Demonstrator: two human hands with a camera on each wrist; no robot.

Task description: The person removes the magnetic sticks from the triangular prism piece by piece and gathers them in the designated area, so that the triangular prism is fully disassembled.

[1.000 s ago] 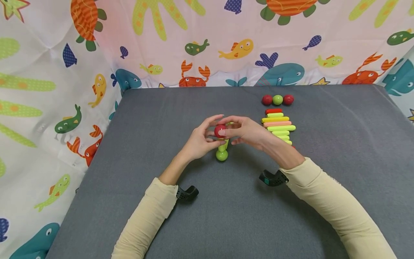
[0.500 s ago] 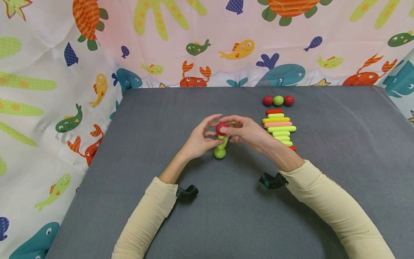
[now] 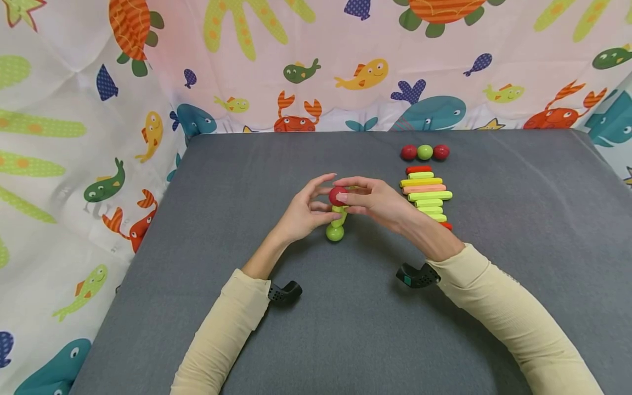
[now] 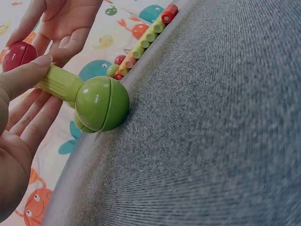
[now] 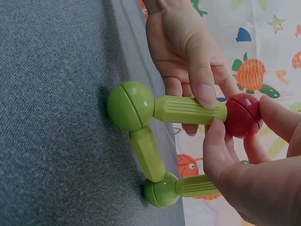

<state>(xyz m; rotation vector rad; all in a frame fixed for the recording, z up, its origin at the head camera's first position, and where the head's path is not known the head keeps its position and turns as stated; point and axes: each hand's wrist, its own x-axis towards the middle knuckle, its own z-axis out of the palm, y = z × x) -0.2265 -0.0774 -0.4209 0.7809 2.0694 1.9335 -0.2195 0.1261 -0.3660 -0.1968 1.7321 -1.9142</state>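
Between my hands stands a construction of green balls and rods, low over the cloth. In the right wrist view, an upright green rod rises from a green ball and meets a red ball at its top. Another short rod joins that ball to a second green ball, which bears its own upright rod. My left hand pinches the first upright rod, thumb on its near side, fingers behind. With thumb and fingers, my right hand grips the red ball.
Right of my hands lies a column of red, yellow, orange and green rods, side by side. Behind it sit two red balls and a green ball in a row. A curtain with sea animals borders the grey table.
The red ball has risen slightly in the head view, and the green ball below has shifted a little left and away from me. Both hands keep their grips.
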